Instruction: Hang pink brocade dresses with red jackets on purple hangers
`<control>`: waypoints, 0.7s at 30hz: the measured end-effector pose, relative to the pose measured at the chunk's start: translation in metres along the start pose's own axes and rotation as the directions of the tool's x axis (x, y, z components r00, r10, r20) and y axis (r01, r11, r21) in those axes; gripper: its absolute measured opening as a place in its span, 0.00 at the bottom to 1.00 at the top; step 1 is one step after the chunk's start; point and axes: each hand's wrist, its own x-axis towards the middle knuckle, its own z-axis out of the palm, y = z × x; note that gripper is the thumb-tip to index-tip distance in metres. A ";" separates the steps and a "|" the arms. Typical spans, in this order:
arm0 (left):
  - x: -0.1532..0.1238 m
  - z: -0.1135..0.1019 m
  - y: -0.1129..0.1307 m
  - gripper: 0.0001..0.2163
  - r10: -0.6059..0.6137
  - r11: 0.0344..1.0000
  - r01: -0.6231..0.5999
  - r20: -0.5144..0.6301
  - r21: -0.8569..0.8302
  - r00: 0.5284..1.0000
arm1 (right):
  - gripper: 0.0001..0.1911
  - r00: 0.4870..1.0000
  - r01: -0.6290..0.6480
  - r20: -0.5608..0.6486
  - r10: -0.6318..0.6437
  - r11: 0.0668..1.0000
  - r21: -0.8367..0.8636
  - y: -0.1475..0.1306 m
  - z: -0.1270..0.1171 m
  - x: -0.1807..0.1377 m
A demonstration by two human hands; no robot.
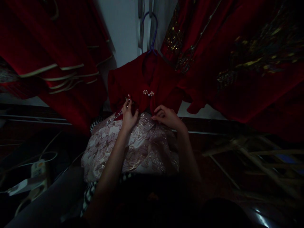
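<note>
A short red jacket (133,76) hangs in front of me on a purple hanger (153,38). Its front is joined by a clasp of pearl-like flowers (148,93). My left hand (129,117) is at the jacket's lower left, thumb apart from the fingers, fingertips by a small beaded ornament (128,97). At the lower front edge, my right hand (168,116) has curled fingers, with thumb and forefinger pinched at the red hem. Pale shiny cloth with a flower pattern (104,142) is spread below both hands. Dim light hides the finer detail.
Red garments with pale trim (71,76) hang at the left. More red clothing with gold sequins (256,63) hangs at the right. A power strip (38,171) with cables lies at the lower left. Wooden bars (261,158) stand at the lower right.
</note>
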 end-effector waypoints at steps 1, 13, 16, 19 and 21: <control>0.001 -0.001 0.000 0.27 0.005 1.000 -0.005 0.005 -0.023 1.000 | 0.15 1.000 0.005 0.004 -0.005 1.000 0.004 0.000 0.001 0.001; 0.035 -0.010 -0.004 0.16 -0.260 0.808 0.212 -0.011 -0.549 0.965 | 0.19 0.997 -0.036 0.082 0.002 0.907 0.420 -0.014 0.016 0.024; 0.041 -0.007 -0.008 0.14 -0.349 0.753 0.301 0.032 -0.586 0.936 | 0.21 1.000 -0.003 -0.024 0.016 0.874 0.485 -0.014 0.032 0.052; 0.047 -0.002 -0.010 0.14 -0.416 0.757 0.353 0.011 -0.550 0.909 | 0.22 0.975 0.055 -0.212 0.064 0.858 0.511 -0.010 0.049 0.084; 0.051 0.000 -0.010 0.13 -0.432 0.749 0.365 0.010 -0.552 0.902 | 0.22 0.942 0.083 -0.324 0.092 0.869 0.487 -0.007 0.060 0.102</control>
